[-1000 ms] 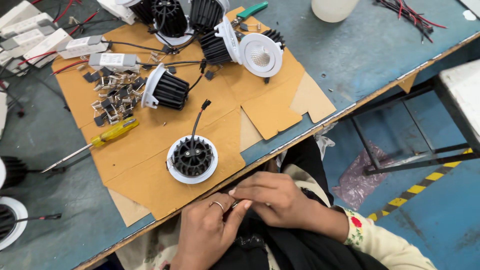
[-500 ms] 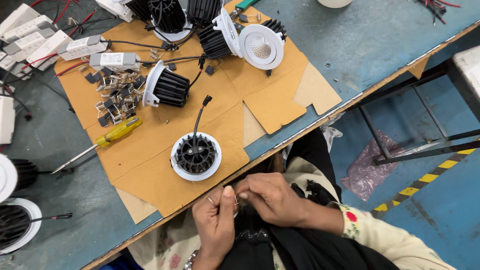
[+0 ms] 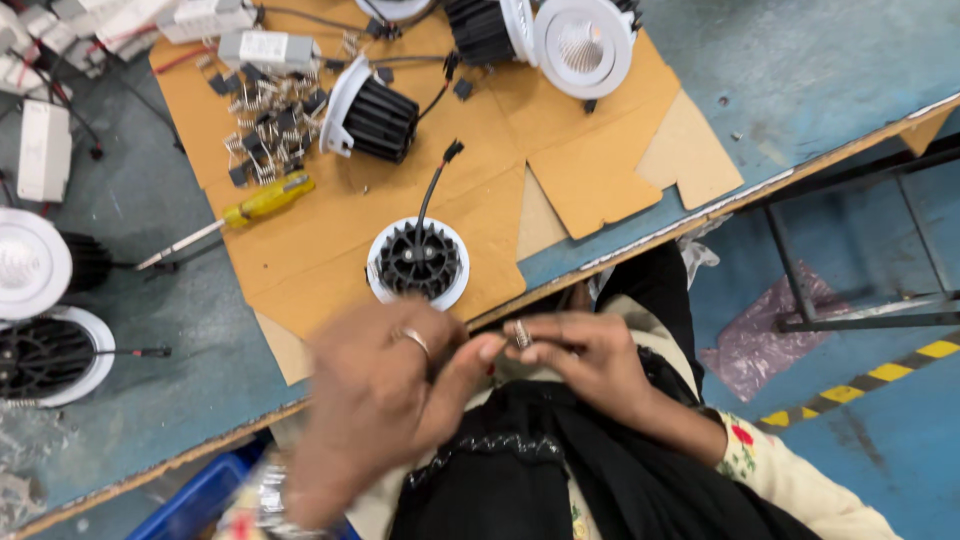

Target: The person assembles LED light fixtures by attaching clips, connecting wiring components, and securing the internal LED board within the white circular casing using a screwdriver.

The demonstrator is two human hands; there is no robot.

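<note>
My left hand [image 3: 385,395] and my right hand [image 3: 580,360] meet over my lap, just below the table edge. Both pinch a small metal spring clip [image 3: 521,334] between their fingertips; the left hand is blurred and wears a ring. Just above the hands a round lamp fitting [image 3: 418,262] with a white rim and black finned body lies face down on the brown cardboard sheet [image 3: 330,215], its black cable running up. A yellow-handled screwdriver [image 3: 250,208] lies to the left of it.
A pile of small metal clips [image 3: 268,132] sits at the cardboard's upper left. More lamp fittings [image 3: 372,118] [image 3: 585,42] lie at the top, others [image 3: 45,355] at the left edge. White driver boxes [image 3: 45,150] lie top left. A blue bin [image 3: 200,495] stands under the table.
The view has shifted closer to the table. My left hand has risen and spread wider toward my right hand; both stay together on the small clip.
</note>
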